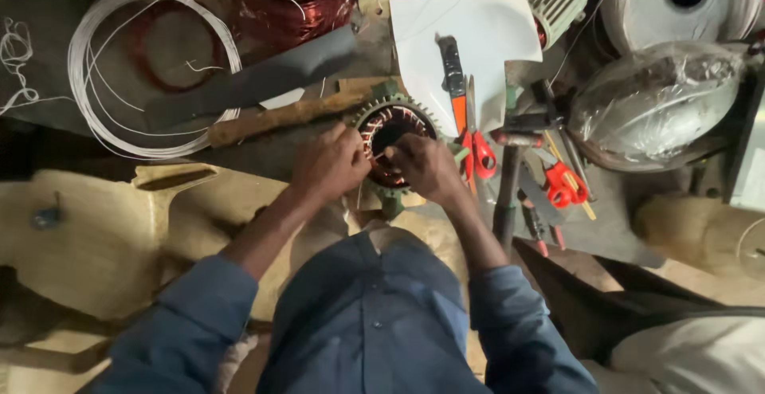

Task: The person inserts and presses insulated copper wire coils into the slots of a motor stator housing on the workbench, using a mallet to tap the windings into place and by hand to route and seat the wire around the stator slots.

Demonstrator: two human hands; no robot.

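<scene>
- The motor stator, a toothed ring with copper windings, sits at the centre.
- The left hand grips the stator's left rim.
- The right hand presses fingers into its bore.
- Red-handled scissors lie just right of the stator.
- A white wire coil lies well left of it.
</scene>
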